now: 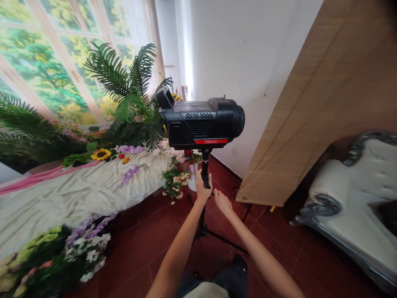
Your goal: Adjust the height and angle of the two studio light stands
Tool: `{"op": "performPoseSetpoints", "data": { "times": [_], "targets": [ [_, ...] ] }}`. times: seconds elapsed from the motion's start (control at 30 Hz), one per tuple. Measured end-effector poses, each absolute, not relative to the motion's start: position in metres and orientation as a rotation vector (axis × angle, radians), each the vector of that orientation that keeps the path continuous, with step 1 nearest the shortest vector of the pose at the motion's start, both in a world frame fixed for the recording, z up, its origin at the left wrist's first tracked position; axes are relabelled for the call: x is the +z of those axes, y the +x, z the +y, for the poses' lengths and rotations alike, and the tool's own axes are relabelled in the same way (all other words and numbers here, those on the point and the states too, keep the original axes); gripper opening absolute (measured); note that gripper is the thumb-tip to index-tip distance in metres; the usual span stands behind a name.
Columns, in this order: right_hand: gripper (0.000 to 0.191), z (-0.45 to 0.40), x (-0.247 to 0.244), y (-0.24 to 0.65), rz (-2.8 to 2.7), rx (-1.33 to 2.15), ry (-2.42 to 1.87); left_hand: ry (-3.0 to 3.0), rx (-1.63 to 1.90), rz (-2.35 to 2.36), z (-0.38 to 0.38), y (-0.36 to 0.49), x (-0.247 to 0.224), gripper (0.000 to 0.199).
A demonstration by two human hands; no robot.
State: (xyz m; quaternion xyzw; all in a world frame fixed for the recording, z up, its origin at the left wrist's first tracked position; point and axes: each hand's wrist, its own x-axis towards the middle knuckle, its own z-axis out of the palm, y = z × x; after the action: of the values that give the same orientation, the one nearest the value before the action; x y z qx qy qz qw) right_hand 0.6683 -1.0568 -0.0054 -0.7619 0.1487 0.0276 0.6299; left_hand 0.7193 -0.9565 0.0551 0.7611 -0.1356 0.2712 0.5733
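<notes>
A black studio light [198, 124] with a red label reading "ZHEYU" sits on top of a black light stand [205, 161]. My left hand [204, 188] is wrapped round the stand's upper pole, below the lamp. Just to the right and slightly lower, my right hand [223, 203] is closed, its fingertips at a small dark knob [212, 194] on the pole's side. Those fingers partly cover the knob. The stand's legs [223, 240] spread over the red tiled floor in front of my feet.
At left, a bed-like surface with a cream cloth [102, 178] carries artificial flowers and fruit. Palm fronds [124, 78] rise behind it, and bouquets [83, 248] stand in front. A bamboo blind [294, 103] hangs at right, beside a tufted white sofa [356, 198].
</notes>
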Motion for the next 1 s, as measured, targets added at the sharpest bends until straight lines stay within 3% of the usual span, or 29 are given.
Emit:
{"op": "performPoseSetpoints", "data": {
  "times": [0.13, 0.27, 0.73, 1.0],
  "targets": [
    [0.038, -1.051, 0.006, 0.653, 0.135, -0.463, -2.597, 1.779, 0.675, -0.299, -0.957, 0.721, 0.053, 0.040],
    [0.039, -1.055, 0.009, 0.655, -0.182, -0.550, -2.877, 1.770, 0.684, -0.278, -0.958, 0.722, 0.054, 0.039],
    [0.051, -1.056, -0.019, 0.682, 0.075, -0.547, -2.888, 1.740, 0.565, -0.261, -0.956, 0.722, 0.054, 0.043],
    [0.056, -1.036, -0.006, 0.674, 0.478, -0.355, -2.845, 1.725, 0.592, -0.251, -0.957, 0.720, 0.056, 0.041]
  ]
}}
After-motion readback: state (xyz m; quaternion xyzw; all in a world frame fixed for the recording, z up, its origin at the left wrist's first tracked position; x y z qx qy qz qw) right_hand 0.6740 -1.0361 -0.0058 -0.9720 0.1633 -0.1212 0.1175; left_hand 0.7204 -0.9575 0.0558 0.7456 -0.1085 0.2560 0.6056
